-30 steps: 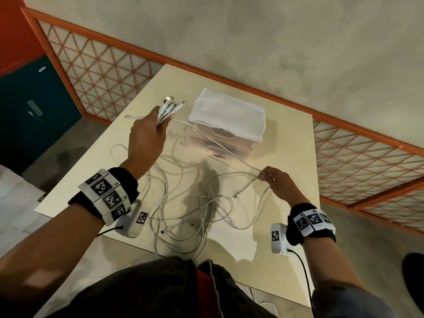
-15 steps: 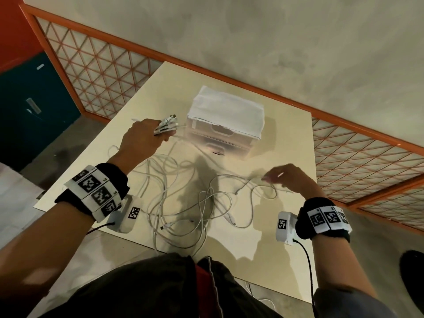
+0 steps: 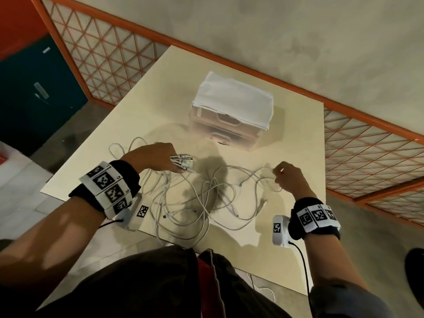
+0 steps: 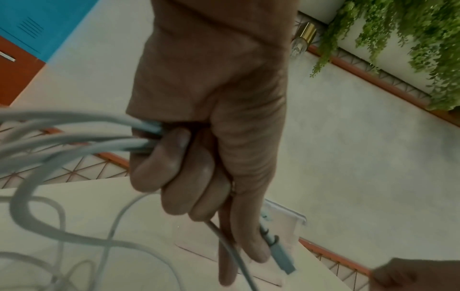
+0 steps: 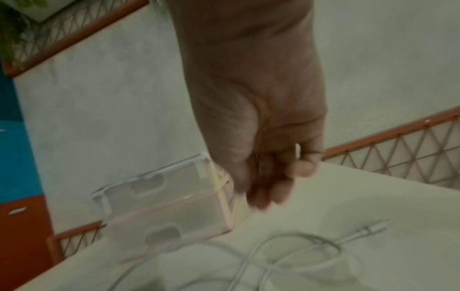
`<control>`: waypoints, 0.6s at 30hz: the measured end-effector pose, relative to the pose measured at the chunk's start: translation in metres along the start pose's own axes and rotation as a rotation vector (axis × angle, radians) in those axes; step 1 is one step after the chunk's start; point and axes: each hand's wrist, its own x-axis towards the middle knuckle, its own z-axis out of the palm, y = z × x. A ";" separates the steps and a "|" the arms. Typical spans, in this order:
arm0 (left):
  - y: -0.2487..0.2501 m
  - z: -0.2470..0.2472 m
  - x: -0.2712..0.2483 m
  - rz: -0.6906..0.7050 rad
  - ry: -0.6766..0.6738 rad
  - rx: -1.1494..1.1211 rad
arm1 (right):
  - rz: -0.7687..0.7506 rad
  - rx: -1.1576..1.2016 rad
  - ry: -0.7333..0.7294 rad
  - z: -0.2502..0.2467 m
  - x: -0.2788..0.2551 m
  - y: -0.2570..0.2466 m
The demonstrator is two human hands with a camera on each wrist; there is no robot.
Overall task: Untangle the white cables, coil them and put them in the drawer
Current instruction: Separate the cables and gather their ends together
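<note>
While the left hand (image 3: 153, 157) grips the white cables (image 3: 190, 198), the right hand's (image 3: 289, 177) fingers (image 5: 281, 189) hang loosely curled, holding nothing.

Head view looks steeply down at table (image 3: 298, 138); wrist views close along palms; all share drawer unit (image 3: 231, 125).

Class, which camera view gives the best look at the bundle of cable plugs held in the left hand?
The head view: the cable plugs fan out beyond the left hand, unobstructed. The left wrist view shows only one plug beside the fingers, cords entering the grip. The right wrist view misses them.
</note>
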 end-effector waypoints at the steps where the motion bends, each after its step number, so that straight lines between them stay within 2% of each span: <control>1: 0.000 0.000 0.000 -0.004 0.011 -0.018 | -0.061 0.017 0.074 0.006 0.004 -0.004; 4: 0.003 -0.002 0.000 0.014 0.046 -0.076 | -0.291 0.019 0.108 0.031 0.004 -0.015; 6: 0.004 -0.002 -0.001 0.005 0.052 -0.067 | -0.351 0.031 0.072 0.052 0.006 -0.013; 8: 0.003 -0.001 0.000 -0.008 0.027 -0.033 | -0.322 -0.003 0.033 0.066 0.009 -0.008; 11: 0.001 0.003 0.001 -0.029 0.012 -0.008 | -0.329 -0.030 0.086 0.073 0.014 -0.004; 14: 0.003 0.005 0.005 -0.037 0.034 -0.029 | -0.276 -0.145 0.089 0.066 0.012 -0.006; 18: 0.010 0.004 0.012 0.038 0.059 -0.051 | -0.232 -0.076 0.184 0.044 0.016 -0.017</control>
